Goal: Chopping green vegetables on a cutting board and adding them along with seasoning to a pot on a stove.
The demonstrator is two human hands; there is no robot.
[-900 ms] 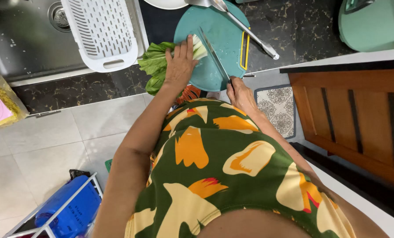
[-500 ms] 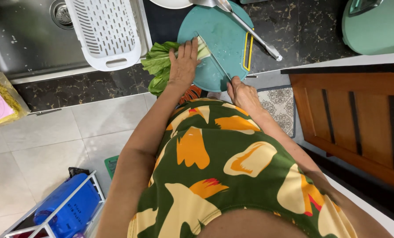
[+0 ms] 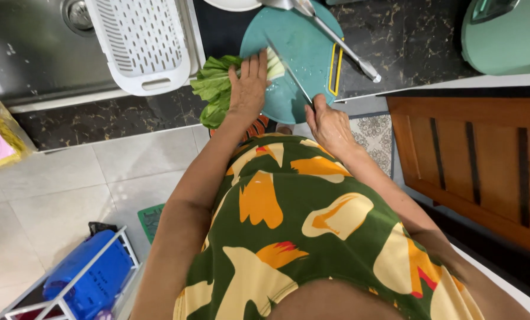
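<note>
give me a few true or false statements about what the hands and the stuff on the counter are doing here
1. The left hand presses flat on the leafy greens. True.
2. The right hand holds a spoon. False: its grip is shut on a knife, blade over the greens' pale stems.
3. The cutting board is round and teal. True.
4. The white colander sits on the cutting board. False: it rests over the sink, left of the board.
5. The tongs lie in the sink. False: they lie across the board's far right edge.
</note>
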